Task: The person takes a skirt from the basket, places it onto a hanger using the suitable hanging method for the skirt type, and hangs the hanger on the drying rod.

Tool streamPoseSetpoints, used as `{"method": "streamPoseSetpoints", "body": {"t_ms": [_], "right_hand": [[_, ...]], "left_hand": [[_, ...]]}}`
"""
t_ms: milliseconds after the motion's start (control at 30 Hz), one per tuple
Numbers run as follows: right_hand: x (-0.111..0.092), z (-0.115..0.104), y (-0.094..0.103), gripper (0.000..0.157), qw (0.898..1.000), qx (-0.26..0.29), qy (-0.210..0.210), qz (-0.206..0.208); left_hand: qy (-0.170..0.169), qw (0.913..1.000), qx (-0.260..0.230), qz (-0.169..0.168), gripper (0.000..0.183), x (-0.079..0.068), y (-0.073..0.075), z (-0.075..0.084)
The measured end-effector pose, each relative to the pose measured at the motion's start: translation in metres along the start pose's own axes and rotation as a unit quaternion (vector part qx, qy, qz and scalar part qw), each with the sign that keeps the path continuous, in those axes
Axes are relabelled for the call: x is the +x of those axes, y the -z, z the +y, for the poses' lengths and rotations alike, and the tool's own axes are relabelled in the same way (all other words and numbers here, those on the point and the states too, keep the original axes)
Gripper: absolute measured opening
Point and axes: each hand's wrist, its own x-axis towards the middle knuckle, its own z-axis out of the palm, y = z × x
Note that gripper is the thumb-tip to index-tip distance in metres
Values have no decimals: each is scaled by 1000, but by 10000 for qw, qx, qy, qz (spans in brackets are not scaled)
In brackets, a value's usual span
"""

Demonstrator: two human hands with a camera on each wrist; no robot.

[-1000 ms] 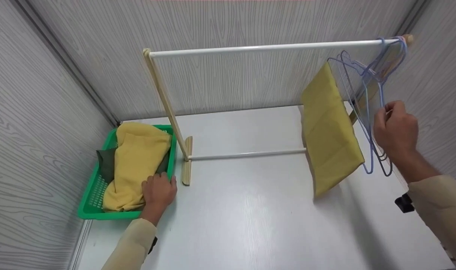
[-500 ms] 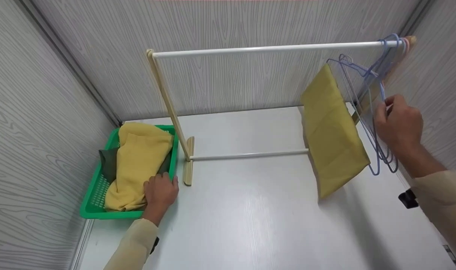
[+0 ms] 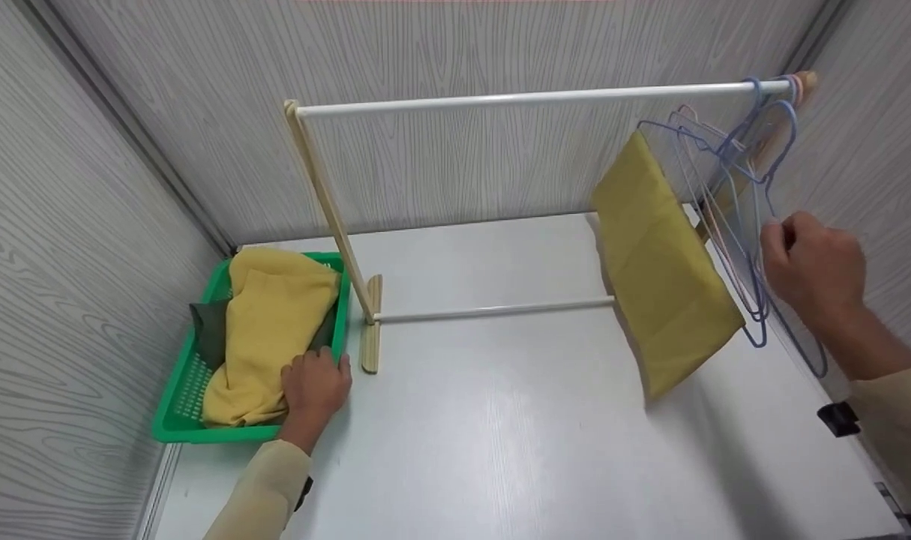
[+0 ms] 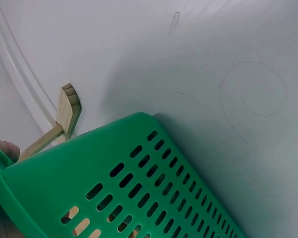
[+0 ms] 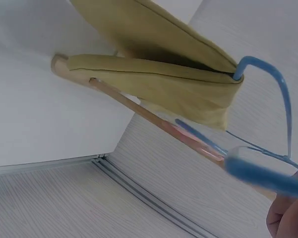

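Far left, a yellow cloth (image 3: 275,322) fills the green basket (image 3: 215,433), and the left hand (image 3: 316,382) grips the rim, fingers inside, thumb outside. Across the middle runs the white rail (image 3: 530,96); near its right end, an olive-yellow cloth (image 3: 661,270) hangs folded. And on the right, the right hand (image 3: 819,270) pinches a blue hanger (image 3: 793,129), its hook seemingly clear of the rail! Looks like the hanger-fetching step; the next move calls for easing it past the other hangers (image 3: 761,318) without a snag.
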Motion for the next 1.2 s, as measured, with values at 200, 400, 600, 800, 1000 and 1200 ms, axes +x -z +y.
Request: {"method": "streamPoseSetpoints", "body": {"t_ms": [200,400,600,800,1000,1200], "right_hand": [[14,-9,-5,49,9998,50,-41,172],[34,-8,-11,50,9999,51,-49,129],[42,-3,-13,55,9975,-49,-381,-593],[39,3,-16,55,9974,11,-353,-632],[25,8,-16,47,9994,-188,84,-269],[21,6,-20,46,9988,-253,166,-398]], "left_hand": [[0,10000,-29,-19,43,-3,-2,-1],[17,10000,-21,34,43,-3,-4,0],[125,9994,-330,-63,48,-2,-1,0],[533,9975,-458,8,50,3,7,-28],[1188,9874,-146,-1031,66,2,15,-71],[1098,9712,-375,-2082,49,5,24,-94]]}}
